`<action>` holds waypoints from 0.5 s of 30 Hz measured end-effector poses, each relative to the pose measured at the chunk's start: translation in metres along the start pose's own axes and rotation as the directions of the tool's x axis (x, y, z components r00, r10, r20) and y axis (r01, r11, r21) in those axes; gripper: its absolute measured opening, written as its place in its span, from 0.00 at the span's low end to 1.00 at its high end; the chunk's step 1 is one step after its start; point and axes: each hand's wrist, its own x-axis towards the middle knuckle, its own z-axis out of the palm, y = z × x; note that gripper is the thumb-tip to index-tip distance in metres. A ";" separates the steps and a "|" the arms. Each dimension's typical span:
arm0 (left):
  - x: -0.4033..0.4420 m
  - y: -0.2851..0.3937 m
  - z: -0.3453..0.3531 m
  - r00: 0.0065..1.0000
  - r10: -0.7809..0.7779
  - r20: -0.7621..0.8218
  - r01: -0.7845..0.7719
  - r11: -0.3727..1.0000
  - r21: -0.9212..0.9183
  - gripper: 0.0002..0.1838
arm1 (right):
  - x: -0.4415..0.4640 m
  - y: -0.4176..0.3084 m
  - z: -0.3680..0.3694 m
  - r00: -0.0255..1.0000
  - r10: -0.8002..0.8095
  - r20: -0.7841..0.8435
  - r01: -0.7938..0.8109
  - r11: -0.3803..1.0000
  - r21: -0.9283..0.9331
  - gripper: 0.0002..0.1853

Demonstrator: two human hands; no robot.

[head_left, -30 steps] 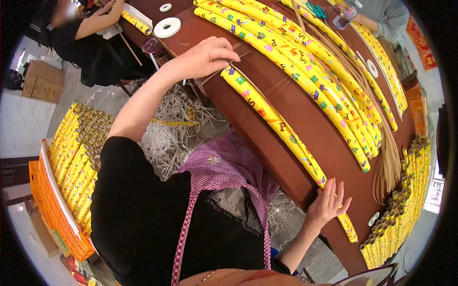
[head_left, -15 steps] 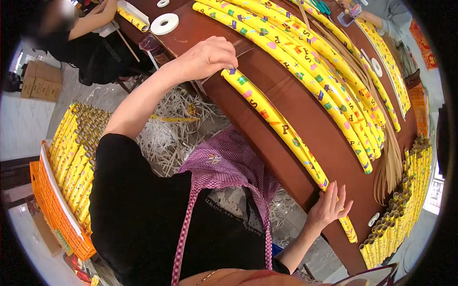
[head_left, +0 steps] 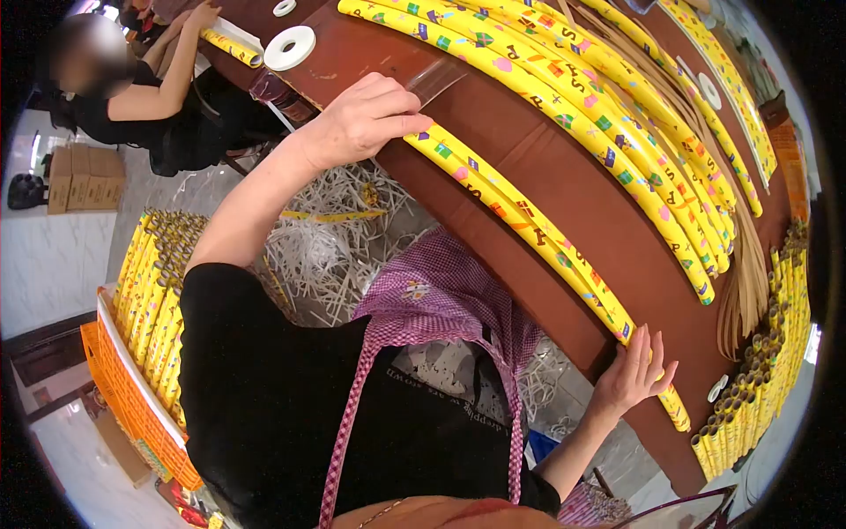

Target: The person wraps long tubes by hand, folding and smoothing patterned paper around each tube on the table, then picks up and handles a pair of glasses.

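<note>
A long roll of yellow patterned wrapping paper (head_left: 520, 225) lies along the near edge of the brown table, a lengthwise paper edge showing along it. My left hand (head_left: 370, 119) pinches its far-left end between thumb and fingers. Near the other end, my right hand (head_left: 633, 375) rests over the roll, fingers stretched out and apart. The tip of the roll (head_left: 675, 413) sticks out past that hand. Whatever lies under the right palm is hidden.
Several finished-looking yellow rolls (head_left: 564, 115) lie across the table (head_left: 493, 97), beside brown strips (head_left: 745, 304). White tape rings (head_left: 290, 48) sit at the far left. Stacked rolls (head_left: 145, 300) fill an orange crate (head_left: 132, 397); more stand at right (head_left: 749, 388). Shredded paper (head_left: 317, 247) covers the floor. A co-worker (head_left: 132, 97) sits at upper left.
The view has shifted a little. Both hands stay at about the same places on the roll, and its lengthwise overlap looks wider now. The co-worker's arms have moved.
</note>
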 end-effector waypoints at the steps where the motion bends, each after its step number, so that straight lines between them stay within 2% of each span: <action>1: 0.000 0.001 -0.001 1.000 0.017 0.010 -0.018 0.999 0.043 0.16 | 0.001 -0.001 0.000 1.000 -0.003 -0.013 0.003 1.000 0.007 0.23; 8: -0.013 0.016 -0.007 0.997 -0.035 0.073 0.028 0.995 0.092 0.19 | -0.003 0.003 0.006 1.000 0.006 -0.013 -0.006 1.000 -0.024 0.22; 11: -0.014 0.021 -0.006 0.995 -0.088 0.057 0.085 0.995 0.045 0.21 | -0.003 0.004 0.006 1.000 0.013 -0.016 -0.013 1.000 -0.026 0.22; 15: -0.018 0.020 -0.001 0.996 -0.080 0.031 0.076 0.990 0.118 0.22 | -0.003 0.003 0.006 1.000 0.021 -0.017 -0.022 0.999 -0.026 0.21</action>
